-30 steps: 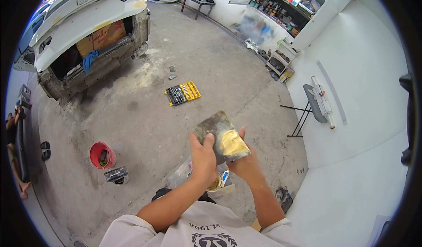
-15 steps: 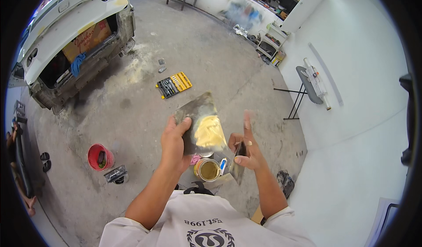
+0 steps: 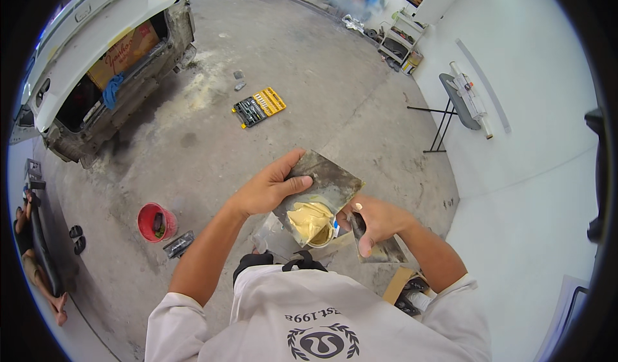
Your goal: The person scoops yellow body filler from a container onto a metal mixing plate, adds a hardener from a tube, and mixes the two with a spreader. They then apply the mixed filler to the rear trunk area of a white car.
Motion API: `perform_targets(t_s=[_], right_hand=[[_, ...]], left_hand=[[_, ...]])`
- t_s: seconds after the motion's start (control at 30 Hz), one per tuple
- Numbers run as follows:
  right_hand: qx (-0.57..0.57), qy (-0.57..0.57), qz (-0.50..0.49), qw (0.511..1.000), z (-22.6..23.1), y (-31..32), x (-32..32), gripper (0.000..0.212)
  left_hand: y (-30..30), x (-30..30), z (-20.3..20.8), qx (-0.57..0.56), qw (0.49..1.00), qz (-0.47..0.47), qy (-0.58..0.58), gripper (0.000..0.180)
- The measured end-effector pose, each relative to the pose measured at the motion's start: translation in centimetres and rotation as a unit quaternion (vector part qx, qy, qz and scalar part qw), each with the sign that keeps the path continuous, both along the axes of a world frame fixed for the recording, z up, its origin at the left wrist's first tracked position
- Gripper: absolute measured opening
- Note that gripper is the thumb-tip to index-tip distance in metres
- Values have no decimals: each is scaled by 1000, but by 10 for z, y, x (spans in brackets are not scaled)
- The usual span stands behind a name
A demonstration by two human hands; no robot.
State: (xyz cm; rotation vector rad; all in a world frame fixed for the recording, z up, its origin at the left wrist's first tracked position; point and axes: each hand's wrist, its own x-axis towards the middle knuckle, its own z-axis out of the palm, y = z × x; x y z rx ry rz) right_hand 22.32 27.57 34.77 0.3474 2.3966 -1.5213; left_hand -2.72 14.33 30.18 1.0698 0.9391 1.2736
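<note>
A flat, grey-stained mixing plate (image 3: 329, 176) is gripped at its left edge by my left hand (image 3: 267, 188), thumb on top. On its near part sits a mound of creamy yellow putty (image 3: 309, 218). My right hand (image 3: 385, 219), close to the plate's right corner, is closed on a thin dark putty spreader (image 3: 385, 251), whose blade points down and right. A dab of putty shows on that hand's fingers. Just under the plate stands an open putty can (image 3: 323, 237), largely hidden by it.
A yellow-and-black socket set (image 3: 259, 108) lies open on the floor ahead. A red bucket (image 3: 156, 222) stands at left beside a dark sanding block (image 3: 178, 245). A stripped car body (image 3: 122, 24) fills the far left. A folding stand (image 3: 458, 101) leans by the right wall. Someone lies at far left.
The plate has turned clockwise, its putty end now over the can. My right hand has shifted right and turned, swinging the spreader blade to the right.
</note>
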Motion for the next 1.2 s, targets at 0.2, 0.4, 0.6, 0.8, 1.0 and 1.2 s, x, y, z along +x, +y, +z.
perform_targets(t_s=[0.2,0.4,0.6,0.8,1.0,1.2], right_hand=[[-13,-13,-11,1000,1,-6,-7,99],[-45,7,-53,998,-2,-18,-12,110],[-69,-22,26,997,-3,-15,-13,108],[-85,-69,4,994,6,-20,-12,108],[-192,-58,-32,979,2,-27,-13,110],[-384,44,-124,914,-32,-19,5,149]], left_hand=[[4,0,-3,13,997,-18,73,41],[2,-1,1,20,997,-26,63,42],[8,-11,8,15,994,-77,71,43],[14,-14,15,9,987,-105,120,46],[19,-12,-8,-7,994,-105,41,52],[15,-29,-35,-58,964,87,-245,61]])
